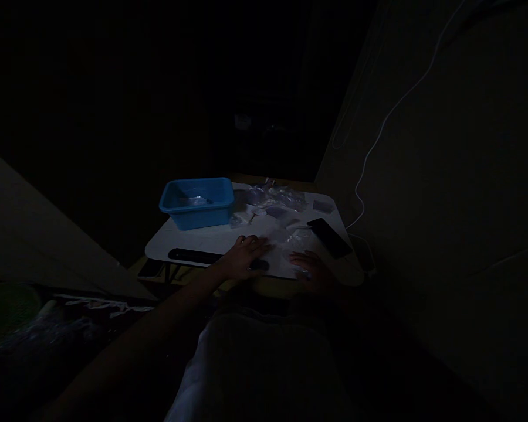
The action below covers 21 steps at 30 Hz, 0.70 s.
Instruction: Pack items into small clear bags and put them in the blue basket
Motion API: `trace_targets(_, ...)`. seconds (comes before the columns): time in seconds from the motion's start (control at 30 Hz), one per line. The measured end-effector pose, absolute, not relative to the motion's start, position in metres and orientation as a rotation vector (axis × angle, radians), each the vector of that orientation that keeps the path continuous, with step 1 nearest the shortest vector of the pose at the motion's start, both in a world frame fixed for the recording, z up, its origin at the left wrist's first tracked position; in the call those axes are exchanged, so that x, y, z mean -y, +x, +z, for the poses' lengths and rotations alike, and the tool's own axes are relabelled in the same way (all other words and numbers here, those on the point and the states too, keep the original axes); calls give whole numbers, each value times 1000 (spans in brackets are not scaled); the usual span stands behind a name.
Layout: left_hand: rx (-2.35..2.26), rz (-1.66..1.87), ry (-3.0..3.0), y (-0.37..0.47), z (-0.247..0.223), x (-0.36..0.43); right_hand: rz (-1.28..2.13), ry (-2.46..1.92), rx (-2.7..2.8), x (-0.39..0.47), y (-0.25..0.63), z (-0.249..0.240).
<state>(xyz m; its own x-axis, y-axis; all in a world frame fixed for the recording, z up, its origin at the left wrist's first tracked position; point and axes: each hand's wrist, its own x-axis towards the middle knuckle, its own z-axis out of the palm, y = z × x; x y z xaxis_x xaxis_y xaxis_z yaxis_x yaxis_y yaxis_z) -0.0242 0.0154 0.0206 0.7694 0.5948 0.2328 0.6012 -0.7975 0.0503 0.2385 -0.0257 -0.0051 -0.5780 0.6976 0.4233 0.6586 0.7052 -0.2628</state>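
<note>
In dim light, my left hand [246, 257] lies on the near edge of a small white table [193, 239], fingers spread and nothing visibly in them. It rests across a long dark strip or slot [193, 255], and a dark patch shows just below the palm. My right hand [311, 267] is at the same edge, fingers stretched toward the left. Close to its fingertips lies a crumpled clear plastic bag [300, 235], and I cannot make out whether they touch. A flat black slab [330, 238], perhaps a phone or tablet, sits beyond the right hand.
A blue plastic basin [202, 218] with clear plastic inside stands at the table's left. Several clear packets [286, 198] are heaped at the back. A white cable [385, 123] hangs along the right wall. A green round object [9, 310] is at lower left.
</note>
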Motion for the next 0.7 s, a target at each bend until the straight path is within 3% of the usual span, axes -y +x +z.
trace_targets(0.7,970,-730,-3117,-21,2,-24,346,-1019,2312,11,244,-12)
